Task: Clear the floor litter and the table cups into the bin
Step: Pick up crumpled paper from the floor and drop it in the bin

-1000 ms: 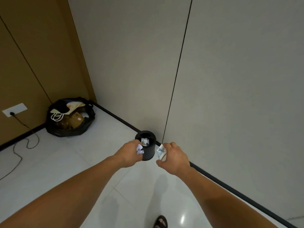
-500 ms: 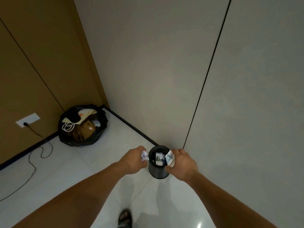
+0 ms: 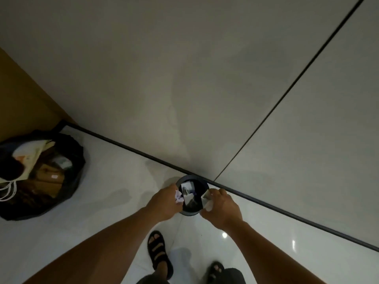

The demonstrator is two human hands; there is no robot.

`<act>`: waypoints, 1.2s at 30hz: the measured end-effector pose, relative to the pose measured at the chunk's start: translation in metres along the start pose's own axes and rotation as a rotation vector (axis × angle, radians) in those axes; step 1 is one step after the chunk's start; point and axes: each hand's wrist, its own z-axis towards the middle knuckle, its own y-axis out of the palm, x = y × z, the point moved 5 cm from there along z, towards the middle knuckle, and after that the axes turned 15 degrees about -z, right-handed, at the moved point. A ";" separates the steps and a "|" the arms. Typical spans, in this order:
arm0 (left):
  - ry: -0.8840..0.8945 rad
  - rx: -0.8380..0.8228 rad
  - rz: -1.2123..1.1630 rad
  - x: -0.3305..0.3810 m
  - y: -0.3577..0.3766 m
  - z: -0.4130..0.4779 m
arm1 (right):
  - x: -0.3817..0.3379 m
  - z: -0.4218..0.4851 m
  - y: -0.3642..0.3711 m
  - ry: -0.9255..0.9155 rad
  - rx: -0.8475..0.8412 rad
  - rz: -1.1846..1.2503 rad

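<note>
A pale panelled wall (image 3: 143, 78) and a glossy white floor (image 3: 114, 181) meet at a dark skirting line. An open black rubbish sack (image 3: 79, 158) slumps in the corner to my left, stuffed with cardboard and paper bags.

I stand in black sandals (image 3: 159, 251) over a small black bin (image 3: 185, 178) set on the floor against the skirting, both arms stretched down to it. My left hand (image 3: 164, 203) is curled round a crumpled scrap of white paper (image 3: 178, 197) at the bin's left rim. My right hand (image 3: 222, 208) pinches a pale folded wrapper (image 3: 206, 198) at the right rim. Other bits of paper litter (image 3: 187, 186) already lie inside.

As I read it, the drop is the step in hand, and the floor litter is near its end. No tabletop or cups are in view, so that part looks undone.

The mouth is narrow, and two hands crowd it at once. Light paper let go from the rim's edge could catch the lip and flutter back onto the floor. A knuckle against so slight a bin could tip it and spill what it holds.
</note>
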 end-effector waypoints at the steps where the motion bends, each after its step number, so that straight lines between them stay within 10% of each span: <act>1: -0.001 -0.016 0.022 -0.009 0.002 0.019 | 0.002 0.016 0.009 0.033 0.002 0.021; 19: 0.007 0.023 0.285 -0.263 0.169 0.316 | 0.078 0.301 0.330 0.092 -0.012 0.025; 36: 0.125 -0.123 0.486 -0.133 0.118 0.254 | 0.103 0.192 0.224 0.182 -0.070 0.055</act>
